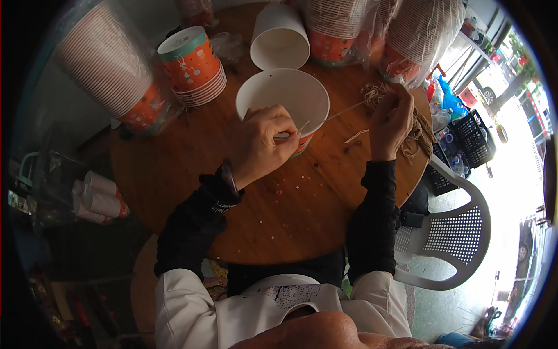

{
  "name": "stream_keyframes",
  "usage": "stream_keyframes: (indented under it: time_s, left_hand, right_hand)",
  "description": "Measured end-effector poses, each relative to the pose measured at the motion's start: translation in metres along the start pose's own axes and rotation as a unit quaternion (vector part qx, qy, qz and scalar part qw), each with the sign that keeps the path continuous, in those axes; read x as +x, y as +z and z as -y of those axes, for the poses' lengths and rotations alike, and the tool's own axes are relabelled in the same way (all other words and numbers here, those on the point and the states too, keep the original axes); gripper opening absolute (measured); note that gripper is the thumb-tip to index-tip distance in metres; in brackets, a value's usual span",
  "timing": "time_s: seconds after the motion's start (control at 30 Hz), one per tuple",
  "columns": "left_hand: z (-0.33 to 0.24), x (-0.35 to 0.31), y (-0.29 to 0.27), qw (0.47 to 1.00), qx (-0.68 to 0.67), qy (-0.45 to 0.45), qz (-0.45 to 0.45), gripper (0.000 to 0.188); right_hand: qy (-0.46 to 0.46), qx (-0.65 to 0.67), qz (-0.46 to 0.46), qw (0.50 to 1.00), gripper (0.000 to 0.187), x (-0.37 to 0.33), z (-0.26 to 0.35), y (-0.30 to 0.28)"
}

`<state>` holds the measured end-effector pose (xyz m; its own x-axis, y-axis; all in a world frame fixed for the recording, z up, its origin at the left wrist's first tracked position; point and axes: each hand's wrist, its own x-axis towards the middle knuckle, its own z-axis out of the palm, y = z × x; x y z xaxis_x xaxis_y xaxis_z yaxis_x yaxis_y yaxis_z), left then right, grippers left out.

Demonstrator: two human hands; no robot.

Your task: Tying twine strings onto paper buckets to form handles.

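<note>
Head view shows your left hand (pixel 264 142) pinched on one end of a thin pale length of string (pixel 340 112) at the rim of a wide white paper bowl with an orange outside (pixel 283 99), which stands mid-table on the round brown wooden table (pixel 174 157). The string runs taut rightward to your right hand (pixel 392 119), whose fingers are closed on it beside a tangled bundle of tan string (pixel 421 131) at the table's right edge. A second white paper cup (pixel 279 38) lies tipped behind the bowl. A stack of orange patterned bowls (pixel 195 67) stands to the left, plastic-wrapped sleeves of orange cups (pixel 110 64) around it. A white plastic chair (pixel 459 232) stands on your right.
</note>
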<state>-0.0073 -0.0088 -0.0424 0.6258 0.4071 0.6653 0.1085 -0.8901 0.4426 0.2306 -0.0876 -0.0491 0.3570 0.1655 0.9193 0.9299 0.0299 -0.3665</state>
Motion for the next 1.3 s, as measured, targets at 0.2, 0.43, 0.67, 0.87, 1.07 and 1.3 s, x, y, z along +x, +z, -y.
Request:
stream_keyframes:
  time_s: [0.2,0.43,0.67,0.87,1.07,1.3]
  left_hand:
    - [-0.006,0.0,0.003,0.999,-0.01,0.013,0.036,0.009]
    - [0.009,-0.007,-0.008,0.994,0.02,0.103,0.027,0.008]
    - [0.024,-0.018,-0.015,0.979,0.073,0.176,0.074,0.022]
    - [0.041,-0.007,-0.044,0.98,0.143,0.138,0.018,0.035]
    - [0.049,-0.014,-0.038,0.988,0.013,0.009,-0.153,0.036]
    - [-0.013,-0.02,-0.01,0.984,-0.166,0.001,-0.066,0.022]
  right_hand:
    - [-0.022,-0.032,-0.015,0.999,0.014,0.001,-0.011,0.001]
    - [0.352,0.462,0.093,0.809,0.018,-0.012,-0.012,0.017]
    - [0.447,0.669,0.003,0.594,0.015,-0.009,-0.03,0.016]
    - [0.471,0.726,0.008,0.501,0.017,-0.008,-0.053,0.005]
    - [0.447,0.849,0.182,0.216,0.037,-0.008,0.006,-0.002]
    - [0.34,0.894,0.261,0.129,0.045,-0.017,0.058,-0.007]
